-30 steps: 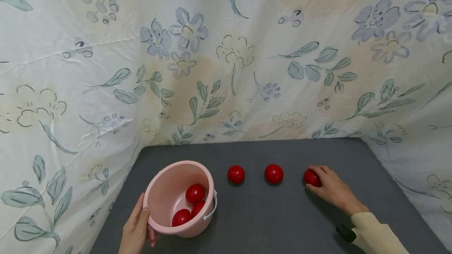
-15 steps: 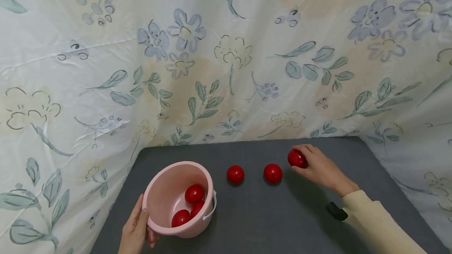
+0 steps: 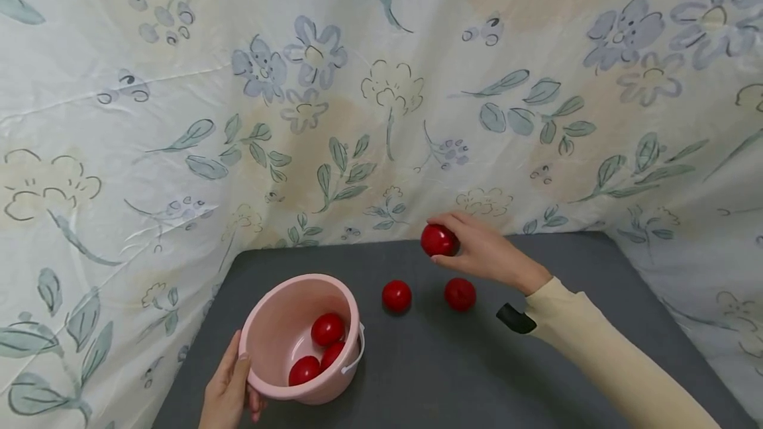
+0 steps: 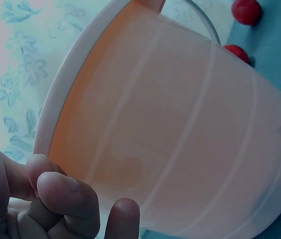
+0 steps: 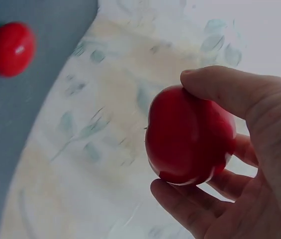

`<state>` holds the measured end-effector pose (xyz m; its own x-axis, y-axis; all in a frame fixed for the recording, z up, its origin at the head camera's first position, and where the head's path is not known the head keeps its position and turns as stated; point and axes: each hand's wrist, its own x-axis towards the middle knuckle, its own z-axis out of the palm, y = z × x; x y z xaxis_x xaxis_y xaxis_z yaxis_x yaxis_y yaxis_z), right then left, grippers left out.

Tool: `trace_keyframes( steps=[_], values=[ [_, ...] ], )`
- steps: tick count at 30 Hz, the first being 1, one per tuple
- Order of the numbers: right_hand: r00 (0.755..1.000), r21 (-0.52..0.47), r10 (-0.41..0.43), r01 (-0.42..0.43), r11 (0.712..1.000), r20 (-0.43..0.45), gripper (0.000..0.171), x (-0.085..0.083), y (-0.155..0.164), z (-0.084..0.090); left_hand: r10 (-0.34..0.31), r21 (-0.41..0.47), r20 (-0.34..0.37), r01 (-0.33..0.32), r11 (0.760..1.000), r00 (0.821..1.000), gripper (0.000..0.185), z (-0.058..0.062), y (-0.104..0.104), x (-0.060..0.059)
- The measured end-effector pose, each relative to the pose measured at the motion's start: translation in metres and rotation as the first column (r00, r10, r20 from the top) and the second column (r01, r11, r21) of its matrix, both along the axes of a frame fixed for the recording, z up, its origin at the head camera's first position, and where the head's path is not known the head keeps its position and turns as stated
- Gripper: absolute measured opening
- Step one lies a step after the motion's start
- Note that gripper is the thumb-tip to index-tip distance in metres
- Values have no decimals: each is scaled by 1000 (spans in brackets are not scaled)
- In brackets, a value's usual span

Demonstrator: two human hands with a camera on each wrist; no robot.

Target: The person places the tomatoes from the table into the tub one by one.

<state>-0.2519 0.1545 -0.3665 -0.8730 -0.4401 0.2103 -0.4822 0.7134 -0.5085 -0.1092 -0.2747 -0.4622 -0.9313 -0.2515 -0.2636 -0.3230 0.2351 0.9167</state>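
Note:
My right hand (image 3: 485, 250) holds a glossy red apple (image 3: 438, 240) in the air above the far part of the table. In the right wrist view the thumb lies on one side of this apple (image 5: 190, 137) and the fingers on the other. With my left hand (image 3: 229, 382) I grip the rim of a pink bucket (image 3: 262, 323), which is tilted so that its mouth faces me. Inside it lie three red apples (image 3: 328, 330). The left wrist view shows the bucket's outer wall (image 4: 150, 124) beside the curled fingers (image 4: 70, 194).
Two more red apples stand on the dark grey table (image 3: 429, 376): one (image 3: 397, 296) right of the bucket, another (image 3: 460, 294) farther right, below the raised hand. A white handle (image 3: 357, 353) hangs at the bucket's right side. Flowered cloth (image 3: 393, 118) rises behind the table.
My right hand has lifted the apple from the right part of the table and carried it leftward, past above the nearer apple. The left hand and the bucket have stayed in place.

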Motion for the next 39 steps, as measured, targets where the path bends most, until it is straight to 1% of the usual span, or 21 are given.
trace_keyframes(
  steps=[5,10,13,16,20,23,26,29,33,36,39],
  values=[
    [995,42,84,-82,996,-48,66,-3,-36,24,-5,9,0,5,1000,1000,62,-1,0,-1],
    [980,67,185,-180,981,-69,66,-4,-69,41,1,13,-1,-1,1000,1000,62,-2,0,-2],
    [967,72,245,-241,968,-69,67,-2,-90,48,6,10,-6,-6,1000,1000,62,-2,-1,-2],
    [956,79,286,-282,956,-57,70,-1,-113,54,12,7,-5,-12,1000,1000,63,-1,-2,-2],
    [936,100,349,-342,934,-55,70,0,-141,56,12,22,-8,-12,1000,1000,62,-1,-2,-2],
    [917,108,396,-390,914,-45,68,1,-159,52,8,36,-6,-8,999,1000,62,0,-2,-3],
    [903,99,430,-428,898,5,69,2,-174,43,3,46,-3,-3,999,1000,62,1,-2,-4],
    [891,92,450,-454,886,68,70,2,-186,31,-1,45,-5,1,999,1000,62,2,-1,-5],
    [875,112,466,-480,870,130,69,3,-199,11,1,42,17,-1,999,1000,63,4,-1,-7],
    [867,151,473,-495,856,158,68,3,-207,-4,1,41,23,-2,999,1000,63,6,-1,-8],
    [856,185,489,-514,837,165,66,3,-213,-17,-6,36,3,6,999,1000,63,6,0,-9]
  ],
)
